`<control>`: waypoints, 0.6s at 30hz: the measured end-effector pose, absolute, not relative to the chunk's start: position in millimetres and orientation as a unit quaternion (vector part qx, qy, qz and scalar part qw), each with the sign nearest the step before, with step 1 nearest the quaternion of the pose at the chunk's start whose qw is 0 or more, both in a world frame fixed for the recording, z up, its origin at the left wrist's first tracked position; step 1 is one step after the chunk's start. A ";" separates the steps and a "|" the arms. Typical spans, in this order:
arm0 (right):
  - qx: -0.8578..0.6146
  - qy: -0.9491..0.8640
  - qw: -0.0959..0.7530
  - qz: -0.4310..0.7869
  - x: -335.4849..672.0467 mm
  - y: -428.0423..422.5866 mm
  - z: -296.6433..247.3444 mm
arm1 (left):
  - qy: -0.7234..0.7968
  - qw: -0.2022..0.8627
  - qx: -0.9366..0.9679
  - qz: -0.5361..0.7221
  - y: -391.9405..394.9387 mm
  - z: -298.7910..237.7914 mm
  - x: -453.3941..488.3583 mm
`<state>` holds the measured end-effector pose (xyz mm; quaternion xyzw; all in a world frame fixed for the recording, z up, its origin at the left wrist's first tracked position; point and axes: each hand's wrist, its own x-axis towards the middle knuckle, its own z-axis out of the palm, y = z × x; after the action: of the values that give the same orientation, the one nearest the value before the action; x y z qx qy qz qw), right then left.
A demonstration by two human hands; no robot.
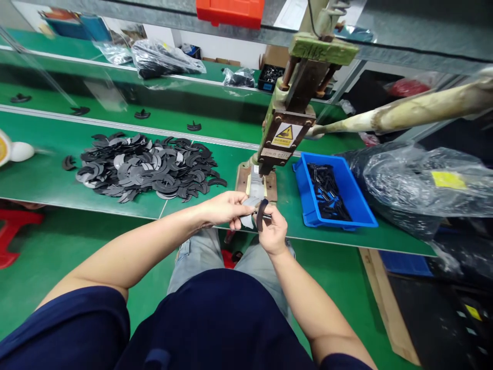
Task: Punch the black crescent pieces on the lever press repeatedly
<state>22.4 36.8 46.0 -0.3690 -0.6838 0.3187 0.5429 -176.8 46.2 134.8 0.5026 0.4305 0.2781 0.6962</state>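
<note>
My left hand (227, 208) and my right hand (274, 232) meet at the near edge of the green bench, just in front of a hand press (290, 110). The right hand pinches a dark crescent-shaped flat piece (261, 213), held upright. The left hand's fingers close on a thin grey piece (246, 221) right beside it. A big heap of dark and grey crescent pieces (148, 167) lies on the bench to the left. A blue bin (356, 203) with small black parts stands right of the press.
The press lever (416, 109) sticks out to the right at head height. Plastic bags (423, 187) of parts crowd the right end. A conveyor (115, 115) behind carries single crescents. A red bin (231, 11) sits on the shelf above. A red stool (11, 234) stands lower left.
</note>
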 end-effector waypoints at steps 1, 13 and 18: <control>-0.370 -0.685 0.541 0.318 22.6 36.4 45.6 | 0.430 0.700 0.499 0.276 47.0 134.3 -176.0; -0.375 -0.738 0.507 0.240 31.4 45.2 57.6 | 0.486 0.577 0.592 0.283 57.1 136.1 -185.3; -0.369 -0.764 0.488 0.205 34.0 47.2 63.9 | 0.488 0.341 0.697 0.400 47.1 130.7 -186.7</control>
<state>34.0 47.2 63.9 -0.3695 -0.7637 0.2050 0.4881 -186.7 47.1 130.7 0.6969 0.4883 0.3995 0.3409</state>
